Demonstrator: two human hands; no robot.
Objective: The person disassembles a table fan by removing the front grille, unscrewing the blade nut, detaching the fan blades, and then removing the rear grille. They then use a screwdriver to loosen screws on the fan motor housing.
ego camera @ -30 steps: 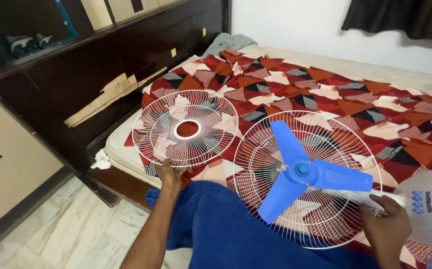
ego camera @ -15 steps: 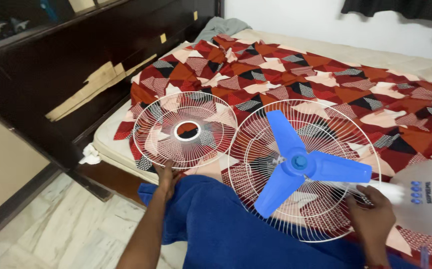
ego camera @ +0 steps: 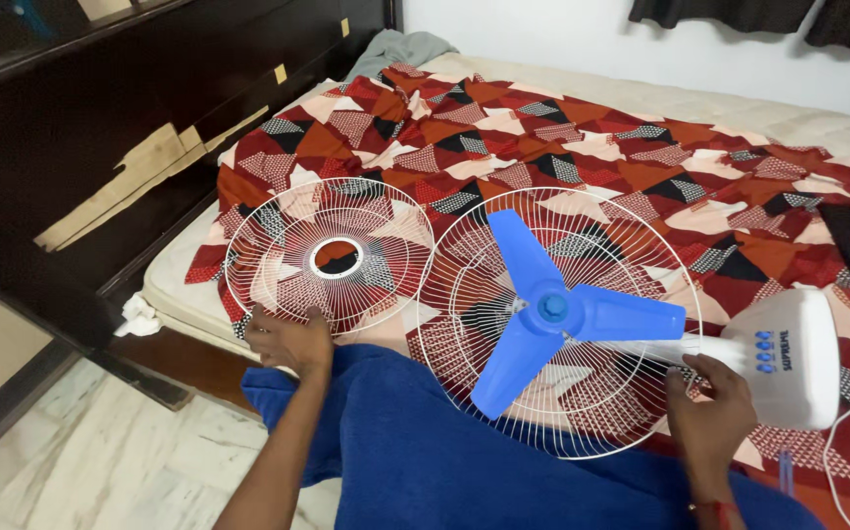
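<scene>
Our blue lap (ego camera: 444, 442) is closest to us. Our left hand (ego camera: 292, 339) now lies flat and open on the near rim of the loose grill (ego camera: 330, 255); a moment ago it pinched that rim from below. So the grill rests on the bed (ego camera: 641, 157) and is only being steadied. Our right hand (ego camera: 711, 412) is still closed around the white neck (ego camera: 660, 348) of the fan. The fan lies beside the grill, with its blue blades (ego camera: 552, 309) over the back grill (ego camera: 562, 324) and its base (ego camera: 788, 358) to the right. Farther off is the dark headboard (ego camera: 101, 128).
</scene>
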